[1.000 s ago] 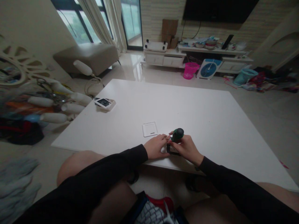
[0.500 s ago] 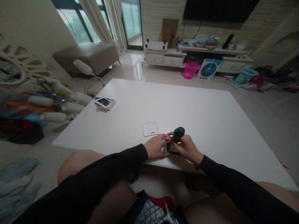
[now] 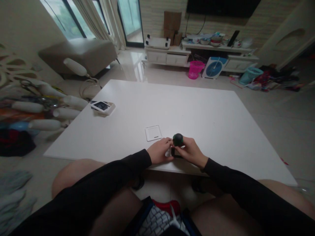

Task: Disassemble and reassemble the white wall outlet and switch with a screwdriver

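**Right hand (image 3: 190,151) on driver (image 3: 178,139), over dark piece (image 3: 176,154)**

Right hand grips the green-black driver, butt up. Left hand (image 3: 159,150) at the piece's left side; can't tell if clasped. Piece sits mid near edge of table (image 3: 209,127), mostly hidden by hands. Pale square frame (image 3: 147,133) flat just past left hand. White box (image 3: 111,110) by left edge. Beyond far edge: tiled floor (image 3: 169,76), pink basket (image 3: 196,69), fan (image 3: 213,68).

One camera is sitting on the head, looking forward and down at the nearby white counter (image 3: 197,108)
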Motion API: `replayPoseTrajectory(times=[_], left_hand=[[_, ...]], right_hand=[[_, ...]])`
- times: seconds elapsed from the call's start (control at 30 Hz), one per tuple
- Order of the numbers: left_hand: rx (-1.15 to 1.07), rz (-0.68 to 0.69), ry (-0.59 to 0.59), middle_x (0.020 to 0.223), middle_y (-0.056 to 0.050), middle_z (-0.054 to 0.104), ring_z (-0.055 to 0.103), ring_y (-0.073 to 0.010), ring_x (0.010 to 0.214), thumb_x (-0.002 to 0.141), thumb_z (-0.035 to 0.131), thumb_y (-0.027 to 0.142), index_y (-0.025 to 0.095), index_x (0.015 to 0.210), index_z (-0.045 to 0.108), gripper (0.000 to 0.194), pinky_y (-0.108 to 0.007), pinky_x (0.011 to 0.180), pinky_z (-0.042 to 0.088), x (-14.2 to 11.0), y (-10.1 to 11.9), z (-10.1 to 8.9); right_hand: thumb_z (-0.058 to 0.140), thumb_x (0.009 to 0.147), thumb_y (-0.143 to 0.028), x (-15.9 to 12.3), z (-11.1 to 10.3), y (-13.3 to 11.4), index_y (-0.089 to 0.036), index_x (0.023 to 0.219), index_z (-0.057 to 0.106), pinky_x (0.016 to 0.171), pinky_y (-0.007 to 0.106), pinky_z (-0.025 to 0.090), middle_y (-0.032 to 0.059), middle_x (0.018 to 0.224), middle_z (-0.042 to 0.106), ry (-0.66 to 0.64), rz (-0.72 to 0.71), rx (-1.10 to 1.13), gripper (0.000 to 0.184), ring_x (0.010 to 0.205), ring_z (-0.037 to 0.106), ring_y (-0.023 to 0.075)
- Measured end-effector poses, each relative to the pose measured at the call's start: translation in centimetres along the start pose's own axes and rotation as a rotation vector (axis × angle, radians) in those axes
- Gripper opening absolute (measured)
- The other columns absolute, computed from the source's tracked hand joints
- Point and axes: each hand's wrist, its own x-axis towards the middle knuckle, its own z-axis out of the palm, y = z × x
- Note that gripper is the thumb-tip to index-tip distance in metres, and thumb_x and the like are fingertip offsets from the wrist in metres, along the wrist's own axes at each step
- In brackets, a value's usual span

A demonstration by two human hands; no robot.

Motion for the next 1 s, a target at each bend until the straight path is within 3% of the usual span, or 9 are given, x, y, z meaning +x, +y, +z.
replayPoseTrajectory(times=[0.17,0.33,0.47,0.67,0.8,0.9,1.0], left_hand=[[0.037,-0.031,-0.059,0.143,-0.017,0.057,0.059,-0.0352,0.130,0.084,0.082,0.042,0.019,0.142,0.053,0.069,-0.050,0.113,0.050,0.0,0.2,-0.3],[0.015,-0.034,-0.058,0.143,-0.018,0.057,0.058,-0.0357,0.131,0.083,0.083,0.040,0.018,0.141,0.053,0.069,-0.051,0.113,0.049,0.0,0.0,0.0],[-0.076,-0.044,0.031,0.141,-0.019,0.058,0.056,-0.0377,0.131,0.079,0.085,0.041,0.017,0.142,0.049,0.075,-0.058,0.114,0.045,0.0,-0.2,0.0],[-0.440,-0.032,0.253,0.126,-0.011,0.069,0.066,-0.0257,0.120,0.091,0.067,0.022,0.020,0.131,0.050,0.043,-0.045,0.109,0.051,0.7,0.9,-0.1],[-0.572,-0.029,0.237,0.108,-0.007,0.075,0.073,-0.0221,0.101,0.093,0.064,0.020,0.020,0.128,0.054,0.037,-0.039,0.098,0.055,1.1,1.1,0.4],[-0.510,-0.037,0.211,0.101,-0.007,0.077,0.073,-0.0222,0.095,0.096,0.062,0.025,0.018,0.110,0.065,0.016,-0.036,0.092,0.056,1.3,0.8,0.5],[-0.390,-0.024,0.179,0.096,-0.007,0.077,0.072,-0.0218,0.092,0.098,0.058,0.026,0.018,0.097,0.071,0.016,-0.035,0.089,0.055,1.4,0.6,0.4]], right_hand=[[0.067,0.091,-0.022,0.3,-0.1,0.9,-0.021,0.104,0.072,0.065,0.030,0.057,0.0061,0.091,0.080,0.049,0.064,0.058,0.014,0.072,0.074,0.0203],[0.066,0.091,-0.022,0.4,-0.3,0.9,-0.021,0.099,0.074,0.072,0.032,0.060,0.0063,0.092,0.080,0.008,0.035,0.050,0.011,0.081,0.077,0.0226],[0.067,0.091,-0.020,0.4,-0.3,0.9,-0.022,0.102,0.072,0.075,0.034,0.061,0.0043,0.087,0.078,0.012,0.014,0.034,0.012,0.079,0.075,0.0219],[0.067,0.090,-0.019,0.4,-0.3,0.9,-0.022,0.105,0.068,0.070,0.033,0.058,0.0072,0.099,0.071,0.073,-0.062,-0.050,0.016,0.082,0.067,0.0207],[0.067,0.091,-0.019,0.4,-0.6,0.6,-0.023,0.109,0.067,0.078,0.039,0.056,0.0082,0.102,0.068,0.118,-0.136,-0.123,0.018,0.092,0.064,0.0244],[0.075,0.090,-0.025,0.6,-1.1,0.0,-0.023,0.110,0.065,0.086,0.043,0.055,0.0085,0.107,0.068,0.112,-0.155,-0.088,0.023,0.098,0.064,0.0263],[0.081,0.088,-0.036,0.7,-1.8,-1.1,-0.024,0.113,0.062,0.084,0.040,0.055,0.0066,0.104,0.066,0.143,-0.125,-0.004,0.034,0.095,0.065,0.0245]])
